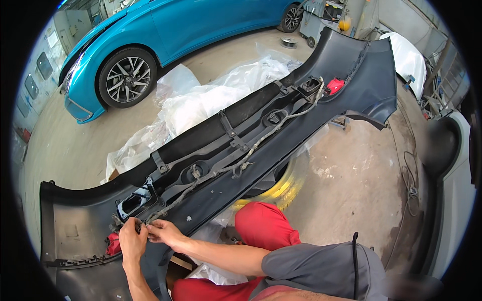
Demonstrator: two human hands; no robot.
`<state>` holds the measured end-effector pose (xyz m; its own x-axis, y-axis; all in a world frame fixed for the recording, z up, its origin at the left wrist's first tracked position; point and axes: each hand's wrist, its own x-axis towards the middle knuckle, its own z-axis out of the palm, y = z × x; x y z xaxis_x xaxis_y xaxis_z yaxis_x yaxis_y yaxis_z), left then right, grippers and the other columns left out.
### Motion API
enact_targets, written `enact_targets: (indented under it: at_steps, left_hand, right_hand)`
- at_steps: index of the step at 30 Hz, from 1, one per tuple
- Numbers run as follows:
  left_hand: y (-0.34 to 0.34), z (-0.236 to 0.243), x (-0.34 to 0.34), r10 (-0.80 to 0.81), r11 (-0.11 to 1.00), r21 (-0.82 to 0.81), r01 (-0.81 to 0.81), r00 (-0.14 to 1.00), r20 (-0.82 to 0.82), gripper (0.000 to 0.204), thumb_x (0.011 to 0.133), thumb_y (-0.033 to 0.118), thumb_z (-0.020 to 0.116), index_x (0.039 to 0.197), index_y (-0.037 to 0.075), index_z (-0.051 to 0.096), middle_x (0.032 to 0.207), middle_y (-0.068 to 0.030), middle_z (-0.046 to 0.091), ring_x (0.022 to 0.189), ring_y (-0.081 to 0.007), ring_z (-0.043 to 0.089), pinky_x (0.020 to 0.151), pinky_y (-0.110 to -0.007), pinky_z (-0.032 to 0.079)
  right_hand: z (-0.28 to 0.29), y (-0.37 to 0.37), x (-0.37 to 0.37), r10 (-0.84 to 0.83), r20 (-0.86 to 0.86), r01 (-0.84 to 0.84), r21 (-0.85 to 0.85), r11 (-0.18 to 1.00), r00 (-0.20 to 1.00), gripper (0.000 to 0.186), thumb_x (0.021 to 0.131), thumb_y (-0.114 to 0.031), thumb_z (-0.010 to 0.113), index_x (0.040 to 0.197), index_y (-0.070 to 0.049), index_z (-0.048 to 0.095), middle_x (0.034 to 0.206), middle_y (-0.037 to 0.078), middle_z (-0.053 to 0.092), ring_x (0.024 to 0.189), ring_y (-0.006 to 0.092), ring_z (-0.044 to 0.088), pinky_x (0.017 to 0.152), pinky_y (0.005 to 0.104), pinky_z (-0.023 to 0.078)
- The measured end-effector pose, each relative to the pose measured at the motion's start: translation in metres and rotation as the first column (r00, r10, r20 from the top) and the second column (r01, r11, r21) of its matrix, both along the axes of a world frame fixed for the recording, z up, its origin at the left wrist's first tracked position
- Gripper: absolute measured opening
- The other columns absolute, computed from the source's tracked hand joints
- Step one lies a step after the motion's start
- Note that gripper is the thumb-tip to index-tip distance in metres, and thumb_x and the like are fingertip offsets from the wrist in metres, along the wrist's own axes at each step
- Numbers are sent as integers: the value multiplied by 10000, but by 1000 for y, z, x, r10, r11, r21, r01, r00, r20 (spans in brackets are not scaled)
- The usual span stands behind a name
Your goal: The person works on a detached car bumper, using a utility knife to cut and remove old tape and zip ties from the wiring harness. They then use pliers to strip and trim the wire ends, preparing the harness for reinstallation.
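Wiring [245,163], one long run along bumper [228,188]; left hand [132,240] and right hand [166,235] at its end toward bumper's left edge, fingers curled close, pinch indiscernible. Possible fault: torn wiring, caused by hard pulling.

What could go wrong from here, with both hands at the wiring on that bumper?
The left hand and right hand meet at the lower-left stretch of the wiring harness; a hard tug might strain the wires or a connector.

The long bumper could shift if pushed; its supports are mostly hidden.

Crumpled plastic sheeting on the floor beyond might slip underfoot if someone steps there.
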<state>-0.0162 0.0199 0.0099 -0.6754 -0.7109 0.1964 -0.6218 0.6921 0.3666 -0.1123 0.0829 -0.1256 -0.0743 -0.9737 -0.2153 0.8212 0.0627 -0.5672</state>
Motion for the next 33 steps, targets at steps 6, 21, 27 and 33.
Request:
enact_targets:
  at_steps: [6,21,27,33]
  left_hand:
    - [1,-6,1,41,992,122,-37,998,-37,140,935,80,703,931,-55,664,690,-157,684,583,-222,642,592,-378,517]
    - [3,-1,-5,102,960,273,-67,988,-113,188,1000,153,736,1067,-17,692,833,-167,756,730,-270,755,690,-378,584]
    - [5,-8,10,162,960,243,-141,984,-68,232,1011,132,750,1155,-20,649,824,-118,736,682,-157,669,632,-331,539]
    - [11,-3,11,148,949,289,-129,988,-44,322,990,151,782,1189,-14,591,970,-213,790,910,-351,795,798,-424,605]
  right_hand:
    - [-4,-13,10,-100,106,94,59,994,989,285,1109,-233,682,1301,-22,678,1201,41,719,1111,142,695,1038,332,583]
    - [6,-12,-1,-61,188,47,83,995,980,210,1125,-316,640,1269,-170,684,1119,-32,719,1021,129,698,892,362,602]
    - [10,-14,-6,-97,148,88,61,994,984,126,1095,-166,653,1152,-96,740,1066,1,753,986,128,711,874,321,600]
    - [14,-11,-21,-93,210,79,73,994,973,239,1007,-42,639,1230,-44,724,1173,86,770,1079,230,743,1019,405,591]
